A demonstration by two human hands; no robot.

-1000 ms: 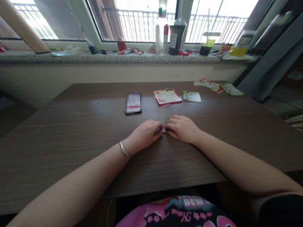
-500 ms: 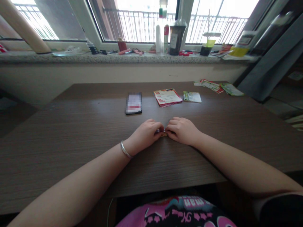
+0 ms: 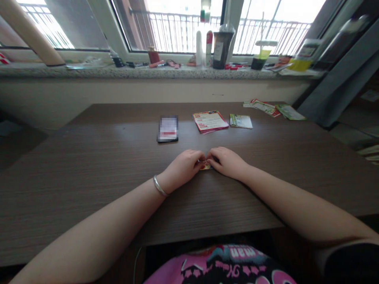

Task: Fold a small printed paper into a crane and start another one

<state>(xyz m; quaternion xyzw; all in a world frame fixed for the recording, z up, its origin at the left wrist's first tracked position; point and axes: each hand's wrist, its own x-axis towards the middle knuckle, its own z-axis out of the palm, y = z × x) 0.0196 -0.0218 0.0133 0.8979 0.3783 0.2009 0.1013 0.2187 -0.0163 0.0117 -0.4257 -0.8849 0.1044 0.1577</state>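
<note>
My left hand (image 3: pixel 182 167), with a silver bangle on its wrist, and my right hand (image 3: pixel 226 161) rest knuckles-up on the dark wooden table (image 3: pixel 89 165), fingertips meeting in the middle. Both pinch a small folded piece of paper (image 3: pixel 205 166), red, white and yellowish, which lies on the table between them and is mostly hidden by the fingers.
Behind the hands lie a dark phone (image 3: pixel 167 128), a stack of red-and-white leaflets (image 3: pixel 210 121) and a green-and-white leaflet (image 3: pixel 241 121). More leaflets (image 3: pixel 274 109) lie at the far right. The stone windowsill (image 3: pixel 142 71) holds bottles, cups and small clutter.
The hands have stayed together at the same spot. Their fingers have shifted slightly on the small paper, and a bit more of it shows between them now.
</note>
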